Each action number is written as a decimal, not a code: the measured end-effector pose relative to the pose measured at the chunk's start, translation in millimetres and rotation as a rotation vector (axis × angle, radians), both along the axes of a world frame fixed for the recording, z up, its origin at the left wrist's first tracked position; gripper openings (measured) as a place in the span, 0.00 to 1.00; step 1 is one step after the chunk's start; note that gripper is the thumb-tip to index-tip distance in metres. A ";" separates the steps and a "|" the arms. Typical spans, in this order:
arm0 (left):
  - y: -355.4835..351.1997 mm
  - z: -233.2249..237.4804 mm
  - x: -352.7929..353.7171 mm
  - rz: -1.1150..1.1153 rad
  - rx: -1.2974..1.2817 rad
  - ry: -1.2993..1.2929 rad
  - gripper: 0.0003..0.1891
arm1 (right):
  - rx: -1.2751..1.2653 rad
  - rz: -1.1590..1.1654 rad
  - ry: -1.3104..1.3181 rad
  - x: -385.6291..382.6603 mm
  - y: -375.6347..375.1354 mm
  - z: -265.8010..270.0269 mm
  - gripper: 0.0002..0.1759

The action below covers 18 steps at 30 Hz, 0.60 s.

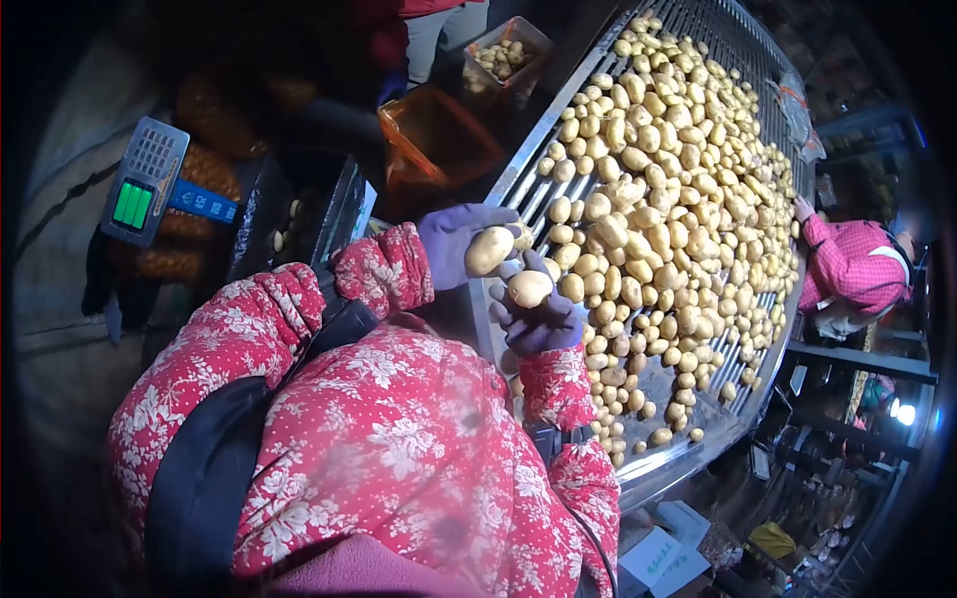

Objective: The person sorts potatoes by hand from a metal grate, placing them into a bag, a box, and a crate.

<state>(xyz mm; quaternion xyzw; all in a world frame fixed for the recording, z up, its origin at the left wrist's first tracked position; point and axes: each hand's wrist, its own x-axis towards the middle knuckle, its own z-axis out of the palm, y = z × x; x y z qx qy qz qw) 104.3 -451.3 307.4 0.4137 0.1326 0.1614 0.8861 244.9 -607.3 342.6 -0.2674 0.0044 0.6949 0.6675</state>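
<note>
My left hand (454,239), in a purple glove, is closed around a large pale potato (488,250) at the near edge of the metal roller table (518,184). Just below it, my right hand (538,321), also gloved in purple, holds a smaller round potato (528,288) in its fingers. The two hands are close together, nearly touching. Beyond them a dense layer of yellow potatoes (658,189) covers the table. My red floral sleeves and jacket fill the lower left of the view.
A weighing scale with a green display (145,184) stands at left beside a dark bin (304,214). An orange crate (439,135) and a crate holding potatoes (503,55) sit beyond. Another person in a pink jacket (852,264) works across the table.
</note>
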 end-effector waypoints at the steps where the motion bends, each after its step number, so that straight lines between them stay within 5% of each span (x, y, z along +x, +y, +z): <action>1: 0.0 -1.2 -0.1 0.007 0.195 0.046 0.31 | 0.013 -0.030 0.023 2.0 -4.6 -1.2 0.47; 3: -5.7 33.1 -5.4 0.049 0.844 0.173 0.28 | 0.069 -0.065 0.093 5.4 -10.1 -7.2 0.44; 6: -11.4 32.9 6.7 0.009 -0.323 0.216 0.25 | -0.108 -0.190 -0.092 4.2 -20.8 -2.0 0.43; 8: -6.0 23.5 10.8 -0.086 -0.560 0.141 0.26 | -0.123 -0.246 -0.161 4.4 -27.3 0.2 0.42; 10: -14.9 25.7 18.6 -0.001 -0.282 0.218 0.29 | -0.030 -0.284 -0.198 8.5 -38.1 -24.2 0.41; 13: -4.3 35.0 17.7 -0.200 -0.701 0.220 0.30 | -0.026 -0.213 -0.619 11.3 -43.2 -54.0 0.36; 15: -1.8 29.8 18.6 -0.260 -0.763 0.136 0.30 | -0.058 -0.343 -0.116 9.8 -42.8 -39.0 0.33; 18: -9.2 37.1 23.5 -0.166 -0.792 0.150 0.32 | -0.262 -0.341 -0.134 12.6 -46.2 -27.5 0.35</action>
